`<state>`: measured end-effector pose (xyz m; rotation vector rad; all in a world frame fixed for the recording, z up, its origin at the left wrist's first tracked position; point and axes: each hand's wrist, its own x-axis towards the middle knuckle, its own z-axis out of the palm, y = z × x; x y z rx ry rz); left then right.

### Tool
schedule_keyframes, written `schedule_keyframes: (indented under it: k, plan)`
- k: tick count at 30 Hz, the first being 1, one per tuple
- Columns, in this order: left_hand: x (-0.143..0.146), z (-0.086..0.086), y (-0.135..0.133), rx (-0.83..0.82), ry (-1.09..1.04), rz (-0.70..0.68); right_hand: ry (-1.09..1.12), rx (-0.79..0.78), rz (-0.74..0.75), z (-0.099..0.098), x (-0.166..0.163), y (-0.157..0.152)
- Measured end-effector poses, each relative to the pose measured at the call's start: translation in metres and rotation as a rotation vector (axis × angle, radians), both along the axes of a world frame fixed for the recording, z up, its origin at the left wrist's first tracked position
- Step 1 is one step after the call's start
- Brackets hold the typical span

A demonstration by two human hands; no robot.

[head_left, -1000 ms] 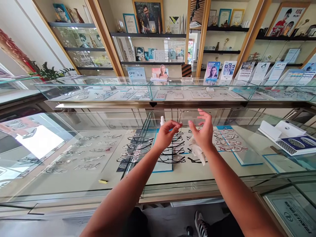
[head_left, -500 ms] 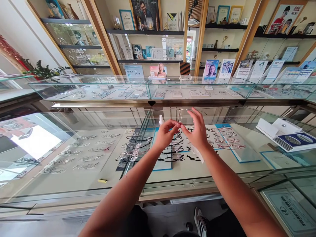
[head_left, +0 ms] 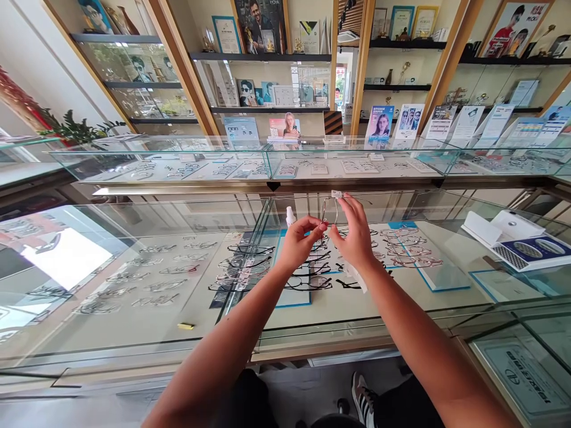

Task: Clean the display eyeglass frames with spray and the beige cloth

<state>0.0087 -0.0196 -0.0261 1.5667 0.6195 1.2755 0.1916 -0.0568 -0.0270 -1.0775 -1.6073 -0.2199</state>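
Thin-rimmed eyeglasses (head_left: pixel 330 211) are held up above the glass counter, with a small white tag (head_left: pixel 336 194) at their top. My left hand (head_left: pixel 300 242) pinches their lower left part between thumb and fingers. On the other side, my right hand (head_left: pixel 355 238) has its thumb and forefinger at the bottom and top of the right rim, with the gap between them spanning the lens. One temple reaches out to the right behind my right fingers. Below my hands, rows of eyeglasses (head_left: pixel 307 282) lie in the counter, partly covered by my hands.
A white spray bottle (head_left: pixel 289 216) stands just left of my hands. At the right, an open white box (head_left: pixel 513 229) with a blue insert sits on the counter. A small yellow piece (head_left: pixel 185 326) lies at the front left. Another glass display case (head_left: pixel 321 156) runs across behind.
The eyeglasses have turned, so their lens opening and white tag show more. My right thumb has drawn slightly away from my left fingertips; my left hand has stayed nearly in place.
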Motion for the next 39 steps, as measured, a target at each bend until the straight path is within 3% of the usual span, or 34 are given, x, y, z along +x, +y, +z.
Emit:
schedule_keyframes:
  k: [10, 16, 24, 26, 31, 39]
  plan:
    - [-0.01, 0.015, 0.005, -0.062, -0.178, 0.166, 0.042, -0.073, -0.211, -0.005, 0.008, 0.009]
    - [-0.017, 0.02, 0.01, -0.068, -0.281, 0.264, 0.069, -0.231, -0.273, -0.006, 0.006, 0.006]
    - [-0.015, 0.017, 0.008, -0.041, -0.238, 0.261, 0.061, -0.251, -0.324, -0.007, 0.005, 0.004]
    - [-0.013, 0.015, 0.007, -0.053, -0.218, 0.227, 0.039, -0.17, -0.258, -0.002, 0.003, 0.001]
    - [-0.007, 0.01, 0.002, -0.003, -0.099, 0.113, -0.043, -0.122, 0.166, 0.007, -0.008, -0.008]
    - [-0.008, 0.013, -0.003, -0.01, -0.046, 0.001, 0.132, -0.278, 0.351, 0.005, -0.01, -0.009]
